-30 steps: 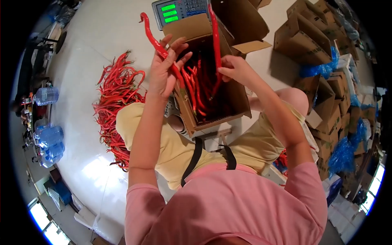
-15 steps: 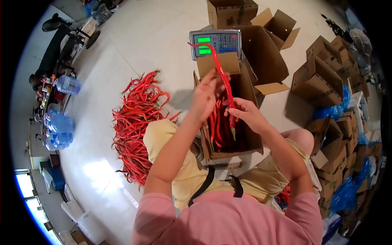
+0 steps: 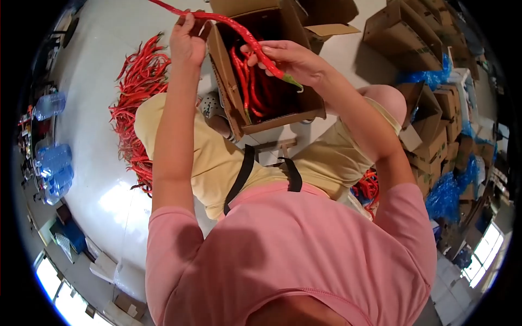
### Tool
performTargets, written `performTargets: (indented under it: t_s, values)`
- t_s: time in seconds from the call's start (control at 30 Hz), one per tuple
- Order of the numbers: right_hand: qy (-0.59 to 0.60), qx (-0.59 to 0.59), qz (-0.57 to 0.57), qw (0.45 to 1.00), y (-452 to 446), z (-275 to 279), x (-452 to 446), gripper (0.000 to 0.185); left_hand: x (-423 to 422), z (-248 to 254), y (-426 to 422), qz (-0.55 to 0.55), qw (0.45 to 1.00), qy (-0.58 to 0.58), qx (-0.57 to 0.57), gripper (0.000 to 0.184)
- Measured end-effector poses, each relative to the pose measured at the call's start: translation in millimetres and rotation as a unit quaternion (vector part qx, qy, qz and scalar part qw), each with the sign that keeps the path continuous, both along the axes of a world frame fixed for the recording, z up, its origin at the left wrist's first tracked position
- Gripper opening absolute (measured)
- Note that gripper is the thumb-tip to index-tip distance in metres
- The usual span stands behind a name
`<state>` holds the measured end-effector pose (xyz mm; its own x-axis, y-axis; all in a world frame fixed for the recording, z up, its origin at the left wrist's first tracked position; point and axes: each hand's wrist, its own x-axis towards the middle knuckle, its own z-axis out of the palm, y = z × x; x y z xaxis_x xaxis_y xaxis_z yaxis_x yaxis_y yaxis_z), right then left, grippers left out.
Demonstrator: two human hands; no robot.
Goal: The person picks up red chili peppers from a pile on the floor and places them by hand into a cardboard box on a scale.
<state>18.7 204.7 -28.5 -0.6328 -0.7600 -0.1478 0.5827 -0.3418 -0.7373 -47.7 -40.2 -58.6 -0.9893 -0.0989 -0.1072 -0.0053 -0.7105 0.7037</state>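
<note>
A long red chili pepper (image 3: 239, 30) stretches between my two hands above an open cardboard box (image 3: 285, 120). My left hand (image 3: 189, 43) pinches it toward the thin tip, which runs out of the top of the view. Near the green stem, my right hand (image 3: 296, 61) grips the thick end, with the stem pointing right and down. More red chili peppers (image 3: 247, 89) lie lengthwise inside the box. To the left, a big heap of red chili peppers (image 3: 142, 81) covers part of the floor.
Empty cardboard boxes (image 3: 403, 35) and blue plastic wrap (image 3: 443, 195) are stacked along the right. Some chili peppers (image 3: 368, 187) sit beside my right leg. Large water jugs (image 3: 54, 163) stand at the far left. The box is between my knees.
The view has tipped down, and the scale is out of sight. The chili pepper has swung from nearly upright to slanting across, and my left hand now holds it toward the tip.
</note>
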Motion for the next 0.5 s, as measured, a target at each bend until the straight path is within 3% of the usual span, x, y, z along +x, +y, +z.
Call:
performTargets:
  t_s: [0.13,0.27,0.4,0.5]
  values:
    - [-0.003,0.012,-0.02,1.0,0,-3,0,0.034,-1,2,0,-0.009,1.0,-0.01,0.007,0.02]
    - [0.043,0.097,-0.016,0.994,8,6,0,0.036,3,9,5,-0.051,0.999,-0.012,-0.015,0.03]
    - [0.113,0.175,-0.03,0.978,19,16,3,0.028,5,6,2,-0.078,0.996,0.003,-0.045,0.039]
    - [0.102,0.221,-0.049,0.969,29,23,9,0.022,9,10,0,-0.073,0.995,0.011,-0.063,0.041]
